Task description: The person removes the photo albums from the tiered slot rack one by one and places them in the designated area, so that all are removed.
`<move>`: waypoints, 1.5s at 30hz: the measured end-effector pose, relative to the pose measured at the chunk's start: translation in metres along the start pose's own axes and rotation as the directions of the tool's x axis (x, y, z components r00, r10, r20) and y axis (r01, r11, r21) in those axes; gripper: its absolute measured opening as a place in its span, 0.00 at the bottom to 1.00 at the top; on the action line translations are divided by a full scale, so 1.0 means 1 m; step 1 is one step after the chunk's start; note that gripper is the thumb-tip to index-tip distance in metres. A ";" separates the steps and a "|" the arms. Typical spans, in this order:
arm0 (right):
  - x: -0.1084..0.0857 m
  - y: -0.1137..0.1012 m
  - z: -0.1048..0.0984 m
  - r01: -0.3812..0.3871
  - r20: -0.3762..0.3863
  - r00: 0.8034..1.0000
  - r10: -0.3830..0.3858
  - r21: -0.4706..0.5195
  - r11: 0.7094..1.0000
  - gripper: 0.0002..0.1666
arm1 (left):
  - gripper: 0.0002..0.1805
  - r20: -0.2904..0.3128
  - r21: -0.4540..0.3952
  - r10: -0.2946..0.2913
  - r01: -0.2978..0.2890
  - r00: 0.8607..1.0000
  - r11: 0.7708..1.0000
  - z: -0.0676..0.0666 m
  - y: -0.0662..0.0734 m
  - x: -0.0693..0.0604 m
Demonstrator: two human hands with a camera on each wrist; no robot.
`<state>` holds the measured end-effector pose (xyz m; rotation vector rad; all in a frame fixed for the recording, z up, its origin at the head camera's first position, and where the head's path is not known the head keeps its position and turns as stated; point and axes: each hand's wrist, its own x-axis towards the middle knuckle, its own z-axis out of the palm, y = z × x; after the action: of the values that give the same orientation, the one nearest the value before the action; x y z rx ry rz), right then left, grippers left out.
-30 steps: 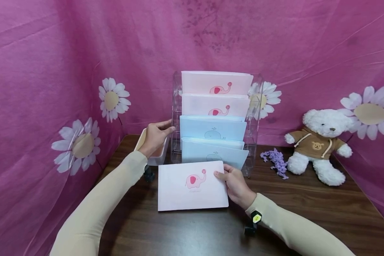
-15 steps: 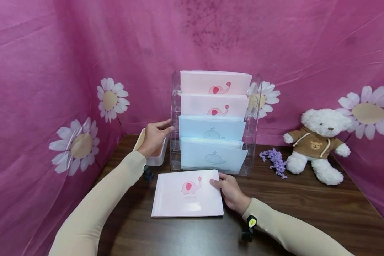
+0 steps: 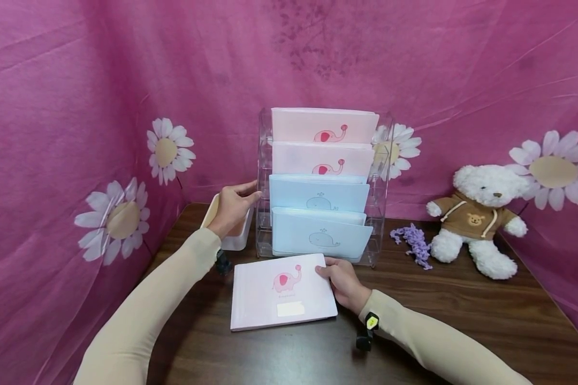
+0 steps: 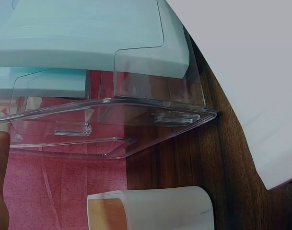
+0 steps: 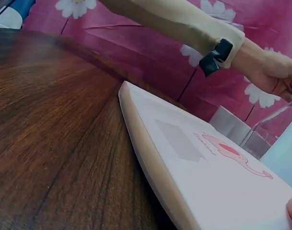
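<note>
A pink booklet with an elephant drawing point(image 3: 284, 299) is tilted low over the front of the table, its right edge pinched by my right hand point(image 3: 345, 283), thumb on the cover. In the right wrist view the booklet point(image 5: 184, 139) shows its cover and thick edge. Behind it stands a clear tiered rack point(image 3: 377, 235) bearing two rows of pink elephant booklets point(image 3: 322, 125) above two rows of blue whale booklets point(image 3: 318, 232). My left hand point(image 3: 232, 208) holds the rack's left side; in the left wrist view, a finger touches the clear panel point(image 4: 160, 108).
A white bin point(image 3: 241, 240) stands left of the rack, under my left hand. Purple shredded paper point(image 3: 416, 243) and a white teddy bear in a brown hoodie point(image 3: 481, 214) are on the right of the wooden table point(image 3: 443, 315). A pink curtain point(image 3: 212, 64) hangs behind.
My right hand has lowered the pink booklet toward the table and a little leftward, uncovering the front blue booklet's whale. The left hand has stayed at the rack.
</note>
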<state>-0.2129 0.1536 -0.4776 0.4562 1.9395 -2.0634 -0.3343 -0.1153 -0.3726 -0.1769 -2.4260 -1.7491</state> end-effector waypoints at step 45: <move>-0.020 0.004 -0.006 0.061 -0.046 0.997 -0.061 -0.002 0.998 0.28 | 0.26 0.015 -0.012 -0.004 0.004 1.000 1.000 0.000 0.000 0.000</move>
<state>-0.1932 0.1586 -0.4733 0.4540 2.0046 -2.1073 -0.3345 -0.1148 -0.3727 -0.1876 -2.4281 -1.7703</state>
